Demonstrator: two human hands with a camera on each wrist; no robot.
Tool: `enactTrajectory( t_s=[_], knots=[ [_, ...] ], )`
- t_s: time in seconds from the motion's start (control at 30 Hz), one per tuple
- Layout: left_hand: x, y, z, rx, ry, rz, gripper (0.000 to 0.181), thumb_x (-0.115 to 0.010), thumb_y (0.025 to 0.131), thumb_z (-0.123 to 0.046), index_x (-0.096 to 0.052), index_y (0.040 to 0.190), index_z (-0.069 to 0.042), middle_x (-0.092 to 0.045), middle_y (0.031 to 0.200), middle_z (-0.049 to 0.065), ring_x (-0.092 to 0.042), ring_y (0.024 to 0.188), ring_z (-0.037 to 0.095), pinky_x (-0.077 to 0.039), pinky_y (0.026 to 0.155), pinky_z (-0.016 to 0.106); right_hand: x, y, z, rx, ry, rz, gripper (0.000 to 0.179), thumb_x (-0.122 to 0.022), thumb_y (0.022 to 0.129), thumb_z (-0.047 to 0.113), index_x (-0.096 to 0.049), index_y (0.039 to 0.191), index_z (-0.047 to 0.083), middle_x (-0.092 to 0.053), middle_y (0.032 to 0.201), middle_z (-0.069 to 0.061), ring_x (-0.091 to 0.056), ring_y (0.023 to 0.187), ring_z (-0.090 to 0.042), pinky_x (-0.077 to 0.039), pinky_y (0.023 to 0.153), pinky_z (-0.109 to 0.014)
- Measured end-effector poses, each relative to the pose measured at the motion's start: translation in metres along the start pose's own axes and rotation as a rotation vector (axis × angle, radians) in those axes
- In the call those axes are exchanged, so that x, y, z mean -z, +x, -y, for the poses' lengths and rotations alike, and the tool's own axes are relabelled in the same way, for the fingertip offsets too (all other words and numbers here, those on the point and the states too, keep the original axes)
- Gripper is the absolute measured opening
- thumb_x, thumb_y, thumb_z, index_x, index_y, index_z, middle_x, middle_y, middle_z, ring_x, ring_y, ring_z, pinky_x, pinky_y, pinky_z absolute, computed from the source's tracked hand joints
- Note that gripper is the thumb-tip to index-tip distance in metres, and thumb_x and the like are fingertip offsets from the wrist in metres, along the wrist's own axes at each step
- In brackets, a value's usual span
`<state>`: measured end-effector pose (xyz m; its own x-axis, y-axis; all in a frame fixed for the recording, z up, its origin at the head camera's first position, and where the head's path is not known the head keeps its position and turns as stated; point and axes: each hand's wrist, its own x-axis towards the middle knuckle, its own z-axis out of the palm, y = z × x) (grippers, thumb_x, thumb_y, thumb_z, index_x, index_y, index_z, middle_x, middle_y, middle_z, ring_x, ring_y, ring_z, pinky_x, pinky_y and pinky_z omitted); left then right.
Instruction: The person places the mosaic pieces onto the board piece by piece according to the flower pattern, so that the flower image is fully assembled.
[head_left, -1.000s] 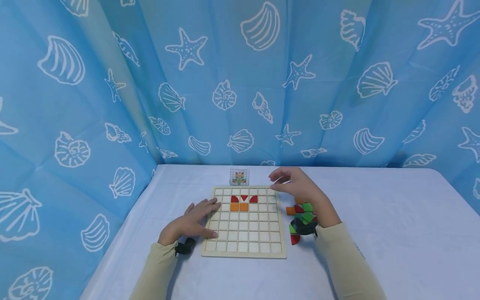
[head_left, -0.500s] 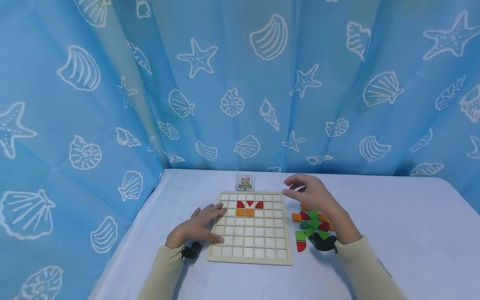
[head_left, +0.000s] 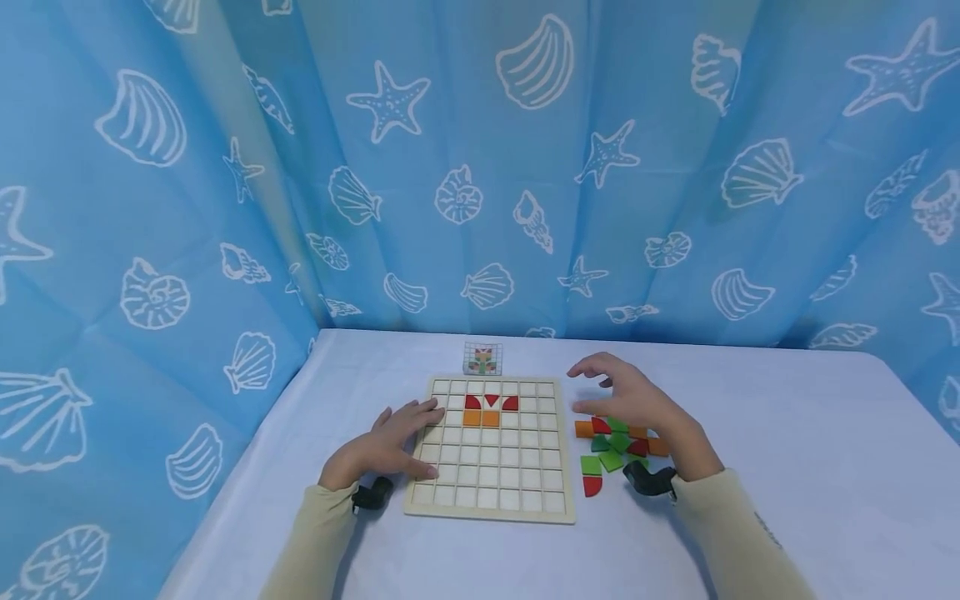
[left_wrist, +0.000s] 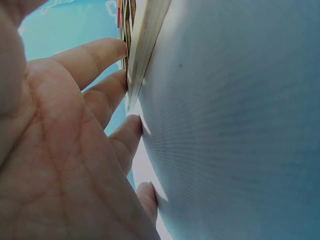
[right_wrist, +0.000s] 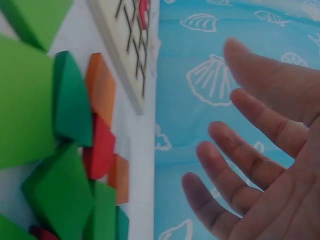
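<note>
A pale wooden grid board point(head_left: 487, 477) lies flat on the table. Set in its upper cells are two orange squares point(head_left: 481, 418), two red quarter-round tiles point(head_left: 511, 404) and a red triangle point(head_left: 491, 400). My left hand point(head_left: 390, 442) rests on the board's left edge, fingers spread, and the left wrist view shows fingertips point(left_wrist: 117, 47) touching the rim. Above the loose tile pile point(head_left: 611, 442), right of the board, hovers my right hand point(head_left: 626, 396). Its fingers are loosely bent with nothing between them; the right wrist view shows the bare palm point(right_wrist: 285, 200).
Behind the board stands a small pattern card point(head_left: 482, 359) with a gridded flower picture. The pile mixes orange, red and green tiles, partly under my right forearm. A blue shell-print curtain point(head_left: 450, 250) hangs along the table's back and left side. White cloth point(head_left: 810, 450) covers the table.
My right hand has drawn back rightward from the board's top right corner, uncovering more of the tile pile, and its thumb and fingers have spread apart. The left hand stays in place.
</note>
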<state>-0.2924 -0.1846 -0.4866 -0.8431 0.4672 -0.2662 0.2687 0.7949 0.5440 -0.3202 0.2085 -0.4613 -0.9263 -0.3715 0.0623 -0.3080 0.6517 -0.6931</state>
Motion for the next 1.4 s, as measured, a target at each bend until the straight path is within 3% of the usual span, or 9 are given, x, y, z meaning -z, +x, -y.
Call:
enactTrajectory(
  t_s=[0.33, 0.67, 1.27, 1.4],
  knots=[
    [-0.001, 0.002, -0.001, 0.037, 0.004, 0.000, 0.093, -0.083, 0.076, -0.040, -0.036, 0.154, -0.021, -0.022, 0.165, 0.003, -0.008, 0.154, 0.033, 0.002, 0.121, 0.063, -0.007, 0.001, -0.004, -0.075, -0.033, 0.138, 0.044, -0.081, 0.081, 0.020, -0.067, 0.121, 0.014, -0.062, 0.125, -0.008, -0.055, 0.115, -0.030, -0.054, 0.096, -0.048],
    [-0.001, 0.004, -0.001, 0.038, -0.007, -0.003, 0.094, -0.083, 0.076, -0.040, -0.036, 0.154, -0.021, -0.023, 0.165, 0.003, -0.008, 0.154, 0.033, 0.003, 0.121, 0.063, -0.012, -0.001, -0.004, -0.102, -0.029, 0.196, 0.040, -0.083, 0.080, 0.021, -0.071, 0.116, 0.013, -0.066, 0.115, -0.004, -0.055, 0.099, -0.023, -0.053, 0.091, -0.042],
    [-0.001, 0.000, -0.003, 0.029, -0.020, -0.002, 0.094, -0.083, 0.076, -0.038, -0.035, 0.155, -0.020, -0.022, 0.165, 0.004, -0.007, 0.154, 0.034, 0.003, 0.120, 0.063, -0.021, 0.001, -0.004, -0.107, -0.113, 0.207, 0.023, -0.085, 0.074, 0.011, -0.075, 0.094, 0.016, -0.062, 0.097, 0.001, -0.057, 0.087, -0.017, -0.056, 0.083, -0.036],
    [-0.001, 0.000, -0.003, 0.026, -0.012, -0.007, 0.093, -0.083, 0.077, -0.038, -0.035, 0.155, -0.020, -0.022, 0.165, 0.003, -0.007, 0.154, 0.034, 0.003, 0.121, 0.063, -0.021, 0.002, -0.003, -0.120, -0.139, 0.204, 0.024, -0.085, 0.075, 0.010, -0.075, 0.097, 0.014, -0.061, 0.098, 0.000, -0.057, 0.087, -0.016, -0.057, 0.082, -0.035]
  ],
)
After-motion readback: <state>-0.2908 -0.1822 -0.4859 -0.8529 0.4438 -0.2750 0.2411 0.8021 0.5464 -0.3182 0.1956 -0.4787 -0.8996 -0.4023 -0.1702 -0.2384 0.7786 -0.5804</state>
